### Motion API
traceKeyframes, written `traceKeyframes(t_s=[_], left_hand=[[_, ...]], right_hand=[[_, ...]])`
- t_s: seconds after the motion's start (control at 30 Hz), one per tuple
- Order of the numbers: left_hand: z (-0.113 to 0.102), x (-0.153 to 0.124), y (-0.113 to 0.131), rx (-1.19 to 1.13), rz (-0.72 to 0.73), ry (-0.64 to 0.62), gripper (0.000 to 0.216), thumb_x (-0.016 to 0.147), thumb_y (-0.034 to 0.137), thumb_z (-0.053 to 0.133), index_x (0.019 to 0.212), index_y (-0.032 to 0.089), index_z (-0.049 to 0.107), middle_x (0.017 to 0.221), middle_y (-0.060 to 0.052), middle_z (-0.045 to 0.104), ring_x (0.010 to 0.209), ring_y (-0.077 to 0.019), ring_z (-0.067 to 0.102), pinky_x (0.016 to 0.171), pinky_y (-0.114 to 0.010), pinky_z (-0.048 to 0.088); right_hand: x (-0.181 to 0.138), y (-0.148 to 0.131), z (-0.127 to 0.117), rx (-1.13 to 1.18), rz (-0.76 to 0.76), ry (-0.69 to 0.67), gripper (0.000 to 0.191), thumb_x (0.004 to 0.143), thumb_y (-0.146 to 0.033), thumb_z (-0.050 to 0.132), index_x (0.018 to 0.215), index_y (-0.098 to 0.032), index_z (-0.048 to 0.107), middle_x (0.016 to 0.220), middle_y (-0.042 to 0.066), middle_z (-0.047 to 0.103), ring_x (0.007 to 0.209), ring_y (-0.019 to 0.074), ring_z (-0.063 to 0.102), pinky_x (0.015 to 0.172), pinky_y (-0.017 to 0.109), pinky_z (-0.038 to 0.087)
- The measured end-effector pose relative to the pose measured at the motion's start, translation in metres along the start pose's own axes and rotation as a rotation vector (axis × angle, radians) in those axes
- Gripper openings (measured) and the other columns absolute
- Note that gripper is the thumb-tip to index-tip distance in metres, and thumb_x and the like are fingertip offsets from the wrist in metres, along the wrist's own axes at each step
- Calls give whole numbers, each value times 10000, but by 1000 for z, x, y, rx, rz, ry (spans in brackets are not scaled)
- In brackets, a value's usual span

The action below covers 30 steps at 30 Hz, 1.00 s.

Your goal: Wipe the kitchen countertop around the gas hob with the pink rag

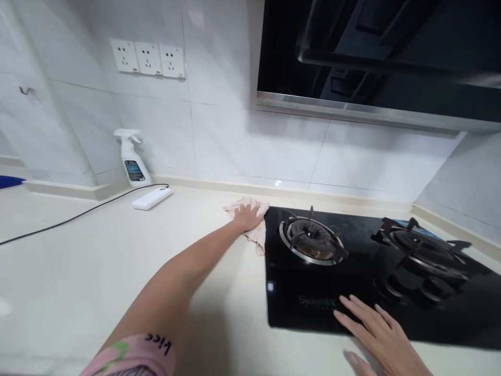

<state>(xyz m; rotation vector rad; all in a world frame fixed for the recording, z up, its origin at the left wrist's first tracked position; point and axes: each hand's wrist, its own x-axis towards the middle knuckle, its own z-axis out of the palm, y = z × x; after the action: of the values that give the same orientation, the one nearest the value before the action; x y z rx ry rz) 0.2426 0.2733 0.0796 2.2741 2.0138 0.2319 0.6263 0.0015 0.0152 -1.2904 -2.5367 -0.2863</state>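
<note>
My left hand (247, 215) is stretched far forward and presses down on a pale pink cloth (256, 236) that lies on the cream counter (97, 271) at the back left corner of the black glass gas hob (305, 303). Its fingers are closed over the cloth. My right hand (376, 334) rests flat with fingers spread on the front edge of the hob, holding nothing. The left burner (312, 240) sits just right of the cloth.
A white spray bottle (132, 157) stands against the tiled wall at the back left. Beside it lies a white power bank (152, 198) with a black cable (62, 222) trailing left. The right burner (422, 245) and a dark range hood (376, 57) are on the right.
</note>
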Motion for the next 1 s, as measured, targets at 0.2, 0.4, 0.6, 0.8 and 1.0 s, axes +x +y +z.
traceKeyframes(t_s=[0.2,0.4,0.6,0.8,1.0], left_hand=[[0,-79,20,-7,22,-18,770,1012,604,315,1664,196,272,1729,-210,237,1576,-484,183,1210,-684,198],[1,-169,31,-2,101,-3,767,998,612,376,1671,266,254,1723,-159,285,1565,-473,215,1194,-696,249],[2,-255,30,-8,233,-52,773,1000,643,388,1677,304,233,1754,-144,202,1591,-463,153,1208,-739,206],[-13,-318,3,-53,322,-127,713,1021,661,377,1663,367,279,1767,-64,170,1613,-428,126,1251,-704,174],[-31,-353,-68,-8,117,-50,672,1025,653,343,1638,379,354,1758,0,196,1624,-358,152,1294,-586,180]], right_hand=[[0,-9,-2,32,24,41,533,1039,-553,506,1554,-421,475,1626,12,443,1485,338,433,1225,649,327],[1,-9,1,59,56,8,532,1054,-621,434,1536,-404,499,1633,27,436,1511,324,394,1229,665,295],[0,-8,2,101,68,-9,581,1050,-669,390,1553,-391,477,1644,32,421,1525,316,370,1253,656,241],[1,-8,-1,144,103,-75,625,1046,-712,341,1577,-396,437,1676,15,362,1561,292,298,1271,647,187],[-1,-5,6,142,77,-37,611,1042,-704,368,1577,-415,434,1675,3,364,1558,302,304,1273,650,192]])
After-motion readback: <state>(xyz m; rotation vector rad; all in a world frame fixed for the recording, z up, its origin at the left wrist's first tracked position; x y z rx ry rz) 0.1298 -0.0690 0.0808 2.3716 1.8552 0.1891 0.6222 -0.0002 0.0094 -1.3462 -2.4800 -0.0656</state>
